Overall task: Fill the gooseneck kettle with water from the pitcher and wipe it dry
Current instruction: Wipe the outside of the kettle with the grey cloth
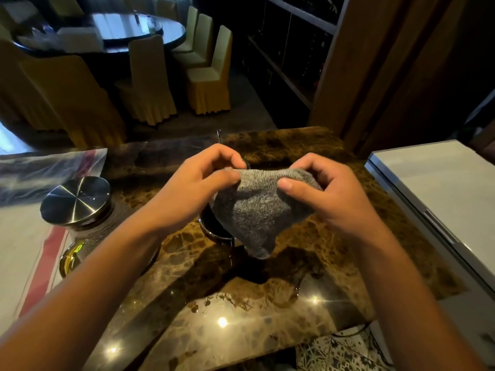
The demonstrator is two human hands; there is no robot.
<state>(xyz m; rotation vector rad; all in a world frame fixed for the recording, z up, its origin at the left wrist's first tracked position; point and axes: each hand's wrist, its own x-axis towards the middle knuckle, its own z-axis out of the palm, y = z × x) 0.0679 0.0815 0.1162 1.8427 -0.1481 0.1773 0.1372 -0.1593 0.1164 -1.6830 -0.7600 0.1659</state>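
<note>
My left hand (203, 180) and my right hand (321, 188) both pinch the top edge of a grey cloth (254, 215), which hangs down between them over the brown marble counter (267, 303). Behind and under the cloth sits a dark kettle (214, 226); only part of its rim and left side shows, and its spout is hidden. At the left stands a glass pitcher (88, 234) with a shiny steel lid (76, 200), close to my left forearm.
A clear plastic sheet (48, 172) lies at the back left of the counter. A white appliance top (439, 194) borders the counter on the right. A thin glass rod (219, 136) stands behind my hands. Yellow-covered chairs (209, 84) and a round table lie beyond.
</note>
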